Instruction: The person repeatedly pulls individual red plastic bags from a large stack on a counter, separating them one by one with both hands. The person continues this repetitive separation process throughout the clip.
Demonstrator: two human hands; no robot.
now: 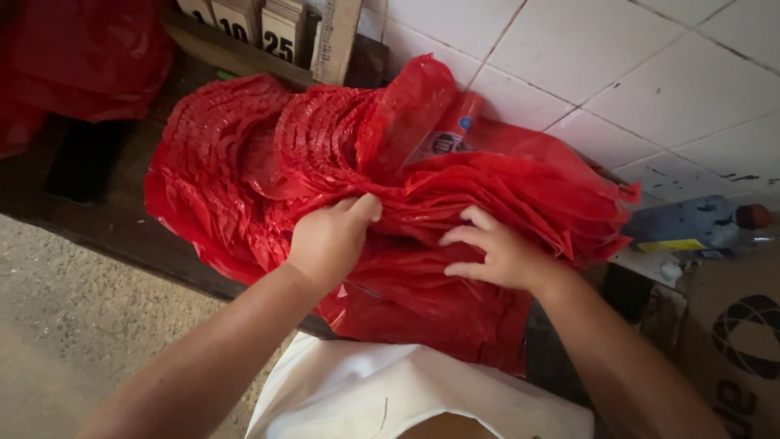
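At the bottom of the frame a fold of white cloth (406,398) hangs from the person's front, and both bare forearms rise out of it toward the middle. The left hand (329,244) is closed round a bunch of thin red plastic, thumb and fingers pinched tight into the gathered edge. The right hand (496,252) is spread, fingertips pressing down on the top sheets just beside the left; it pins them but does not grip anything.

What they work on is a thick stack of red plastic bags (455,203) filling the centre of the frame, lying on a dark wooden ledge (122,228). To my eye the sorting is at an early point: the layers at the right lie fairly flat, those toward the upper left fan out in a ruffled heap, and no bag lies apart from the pile.

Further back, at the right edge, a plastic bottle with a red cap (699,223) lies on its side above a cardboard box (731,341). In the upper left corner more red plastic (81,57) is bunched, with small numbered cards (244,24) along the top. A white tiled wall (650,73) fills the upper right; a rough grey floor (65,325) shows lower left.
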